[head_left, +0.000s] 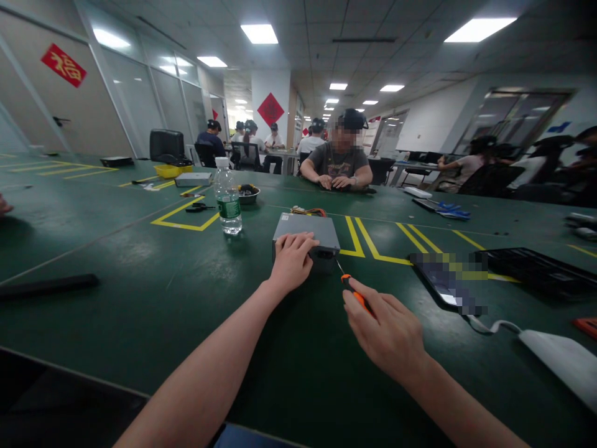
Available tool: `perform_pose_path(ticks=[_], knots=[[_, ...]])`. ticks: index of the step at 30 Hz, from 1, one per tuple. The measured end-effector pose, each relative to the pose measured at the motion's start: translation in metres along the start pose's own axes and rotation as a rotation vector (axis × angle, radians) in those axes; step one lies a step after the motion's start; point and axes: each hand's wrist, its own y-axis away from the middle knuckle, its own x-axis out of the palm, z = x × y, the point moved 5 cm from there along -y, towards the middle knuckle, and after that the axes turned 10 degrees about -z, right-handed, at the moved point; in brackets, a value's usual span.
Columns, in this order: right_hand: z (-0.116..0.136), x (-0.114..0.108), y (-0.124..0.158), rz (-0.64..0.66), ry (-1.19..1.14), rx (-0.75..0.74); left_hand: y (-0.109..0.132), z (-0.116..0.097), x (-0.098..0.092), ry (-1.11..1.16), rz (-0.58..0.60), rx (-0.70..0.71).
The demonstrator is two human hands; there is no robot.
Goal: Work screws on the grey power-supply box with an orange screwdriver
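A grey metal box [311,229] with coloured wires at its far end lies on the green table [140,274]. My left hand [293,260] grips the box's near left corner, fingers curled over its top edge. My right hand [386,331] is closed round an orange-and-black screwdriver [351,292]. The screwdriver's thin shaft points at the box's near right side, close to it; whether the tip touches is unclear.
A water bottle [228,199] stands left of the box. A phone [448,281] and a black tray [532,269] lie to the right, a white adapter [559,361] nearer. A person [338,163] sits opposite; others sit further back. A dark strip [46,286] lies at left.
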Motion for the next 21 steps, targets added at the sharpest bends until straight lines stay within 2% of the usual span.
perform_pose_path(ticks=[9,15,21], knots=[[0.012,0.001,-0.001,0.134,0.115,0.064,0.000,0.000,0.000,-0.005,0.007,-0.002],[-0.002,-0.005,-0.004,0.079,0.229,0.114,0.000,0.001,0.001,-0.007,0.011,-0.007],[0.002,-0.002,-0.004,0.126,0.196,0.089,0.000,0.000,0.001,-0.012,0.020,-0.012]])
